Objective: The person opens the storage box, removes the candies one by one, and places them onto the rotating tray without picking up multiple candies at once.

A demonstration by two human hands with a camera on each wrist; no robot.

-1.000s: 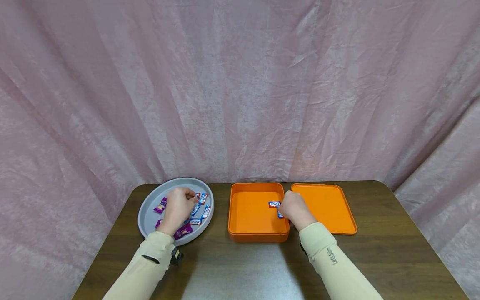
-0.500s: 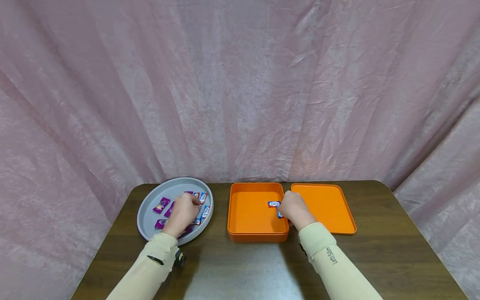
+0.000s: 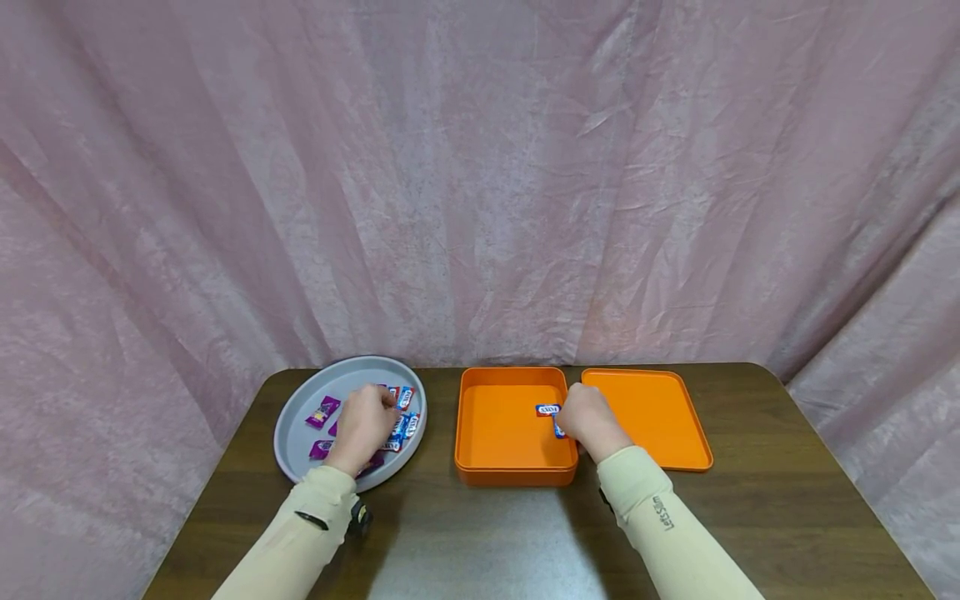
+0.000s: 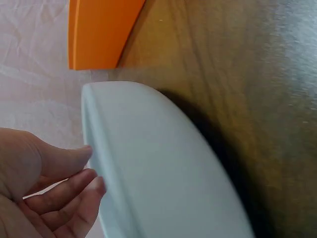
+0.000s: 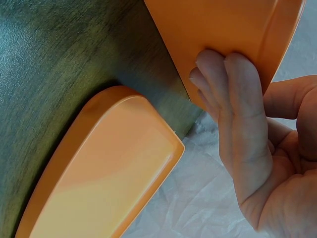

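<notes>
My left hand (image 3: 363, 425) is over the round grey plate (image 3: 296, 408), its fingers bent among small wrapped candies. Blue-and-white candies (image 3: 412, 425) lie right of it, purple candies (image 3: 322, 412) left of it. In the left wrist view, the thumb and fingertips of the left hand (image 4: 54, 183) reach the rim of the plate (image 4: 158, 163); whether they pinch a candy is hidden. My right hand (image 3: 590, 417) grips the right wall of the square orange box (image 3: 517, 477). Its fingers (image 5: 242, 99) lie against the box's outside (image 5: 228, 29), the thumb behind the wall.
Two blue-and-white candies, one at the middle right (image 3: 548, 410) and one partly under the hand (image 3: 559, 427), lie in the box. The orange lid (image 3: 648, 417) lies right of it on the brown wooden table (image 3: 465, 542). A pink curtain (image 3: 480, 183) hangs behind.
My left hand has shifted slightly right and toward me over the plate, uncovering more purple candies. Blue candies now lie closer together beside its fingers. The right hand stays at the box wall.
</notes>
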